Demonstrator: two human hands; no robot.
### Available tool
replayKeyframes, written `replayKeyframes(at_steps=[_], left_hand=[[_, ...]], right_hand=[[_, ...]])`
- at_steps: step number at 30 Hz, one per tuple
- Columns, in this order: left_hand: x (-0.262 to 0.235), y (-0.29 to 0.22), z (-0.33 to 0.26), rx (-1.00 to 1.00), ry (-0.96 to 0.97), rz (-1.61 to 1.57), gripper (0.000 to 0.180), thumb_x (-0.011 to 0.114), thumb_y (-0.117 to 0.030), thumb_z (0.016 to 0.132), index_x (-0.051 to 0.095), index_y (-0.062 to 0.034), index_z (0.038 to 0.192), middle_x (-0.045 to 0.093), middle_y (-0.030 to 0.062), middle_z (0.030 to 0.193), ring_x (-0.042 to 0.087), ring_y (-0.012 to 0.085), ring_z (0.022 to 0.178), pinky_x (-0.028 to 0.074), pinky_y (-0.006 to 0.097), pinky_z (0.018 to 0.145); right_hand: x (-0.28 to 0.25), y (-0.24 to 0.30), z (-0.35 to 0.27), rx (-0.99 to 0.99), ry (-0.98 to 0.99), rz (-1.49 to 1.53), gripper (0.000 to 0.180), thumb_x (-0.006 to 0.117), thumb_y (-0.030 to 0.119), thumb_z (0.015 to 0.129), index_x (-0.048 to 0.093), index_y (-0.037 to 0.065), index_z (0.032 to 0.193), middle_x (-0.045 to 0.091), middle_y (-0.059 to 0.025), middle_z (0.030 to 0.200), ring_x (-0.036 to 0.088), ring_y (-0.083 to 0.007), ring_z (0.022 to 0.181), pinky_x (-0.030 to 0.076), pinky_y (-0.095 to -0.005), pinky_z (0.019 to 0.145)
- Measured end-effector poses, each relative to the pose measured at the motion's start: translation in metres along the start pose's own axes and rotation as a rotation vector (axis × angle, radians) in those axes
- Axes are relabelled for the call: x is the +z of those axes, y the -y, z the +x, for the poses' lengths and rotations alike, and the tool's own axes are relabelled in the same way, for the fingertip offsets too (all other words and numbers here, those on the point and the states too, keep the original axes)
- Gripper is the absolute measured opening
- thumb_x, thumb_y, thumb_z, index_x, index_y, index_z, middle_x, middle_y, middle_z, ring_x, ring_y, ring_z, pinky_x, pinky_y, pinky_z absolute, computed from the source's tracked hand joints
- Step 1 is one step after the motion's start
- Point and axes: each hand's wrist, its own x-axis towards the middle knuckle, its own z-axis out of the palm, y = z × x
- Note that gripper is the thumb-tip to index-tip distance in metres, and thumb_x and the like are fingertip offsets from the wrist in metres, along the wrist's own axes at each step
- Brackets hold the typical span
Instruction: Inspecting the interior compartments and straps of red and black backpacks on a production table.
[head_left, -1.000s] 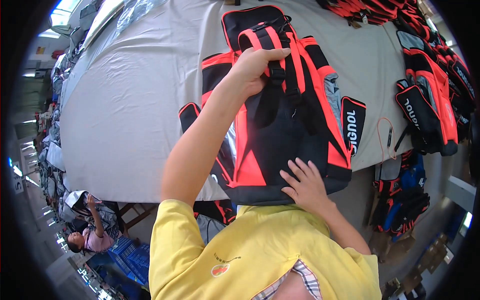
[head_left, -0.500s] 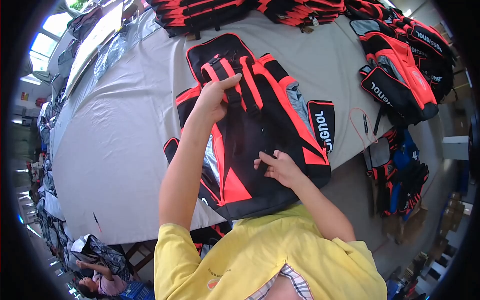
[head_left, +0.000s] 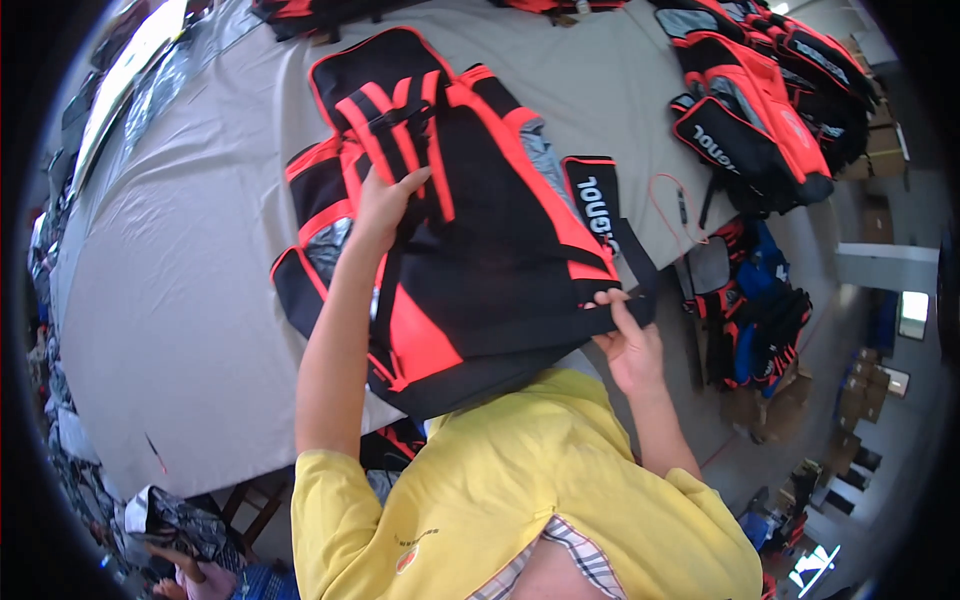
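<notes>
A black and bright orange-red backpack [head_left: 490,220] lies on the grey cloth-covered table with its lower end towards me. Its open top flap is at the far end, and grey mesh-like side panels show at both sides. My left hand [head_left: 385,205] is closed round the shoulder straps [head_left: 400,135] near the upper middle of the bag. At the lower right corner, my right hand [head_left: 632,350] pinches a wide black strap [head_left: 560,332] between thumb and fingers, drawn out sideways from the bag. The strap's far end is partly hidden by my fingers.
Similar backpacks [head_left: 750,110] are piled at the table's right edge, with more at the far edge. A red cord with a small black tool [head_left: 682,207] lies right of my bag. Other bags [head_left: 750,310] stand below on the right. Another person [head_left: 190,570] sits lower left.
My right hand has moved right from the bag's middle to its lower right corner, now drawing out a wide black strap. My left hand stays on the shoulder straps; the view has shifted.
</notes>
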Motion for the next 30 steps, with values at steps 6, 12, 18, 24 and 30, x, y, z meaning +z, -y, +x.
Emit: replayKeyframes(at_steps=[6,12,18,24,30], left_hand=[[0.003,-0.023,-0.053,0.006,0.030,0.517,0.073,0.086,-0.030,0.094,0.052,0.0052,0.149,0.073,0.0185,0.130,0.072,0.0287,0.118,0.056,0.039,0.101],[0.075,-0.044,-0.117,0.462,-0.565,0.673,0.056,0.072,-0.022,0.104,0.052,0.0043,0.149,0.070,0.0223,0.133,0.069,0.0357,0.124,0.055,0.043,0.102],[0.200,0.014,-0.204,0.825,-0.006,1.011,0.046,0.077,-0.009,0.095,0.063,-0.0008,0.138,0.072,0.0174,0.126,0.069,0.0350,0.120,0.054,0.043,0.102],[0.266,0.077,-0.209,0.448,0.288,1.480,0.100,0.091,-0.038,0.079,0.042,-0.0085,0.161,0.041,0.0236,0.163,0.036,0.0421,0.155,0.032,0.056,0.124],[0.290,0.084,-0.217,0.517,0.118,1.663,0.084,0.093,-0.027,0.074,0.059,-0.0180,0.150,0.042,0.0242,0.161,0.029,0.0461,0.159,0.026,0.068,0.124]], right_hand=[[0.041,0.041,0.026,-0.025,0.122,-0.417,0.032,0.071,0.016,0.106,0.066,0.002,0.135,0.074,-0.0096,0.126,0.072,-0.0171,0.113,0.064,-0.0323,0.088],[0.078,0.146,0.085,-0.552,0.244,-0.755,0.040,0.076,0.026,0.103,0.067,-0.006,0.127,0.078,-0.0087,0.108,0.070,-0.0102,0.098,0.056,-0.0304,0.083],[-0.047,0.122,0.111,-0.118,0.362,-1.144,0.037,0.084,0.026,0.096,0.071,0.001,0.121,0.076,-0.0068,0.106,0.071,-0.0134,0.102,0.055,-0.0310,0.094],[-0.173,0.014,0.084,-0.215,0.657,-1.232,0.036,0.086,0.019,0.085,0.069,0.005,0.113,0.072,-0.0135,0.092,0.067,-0.0329,0.106,0.053,-0.0465,0.091],[-0.229,0.029,0.107,-0.273,0.571,-1.306,0.020,0.075,0.012,0.093,0.069,0.006,0.111,0.071,-0.0136,0.102,0.069,-0.0349,0.101,0.055,-0.0464,0.088]])
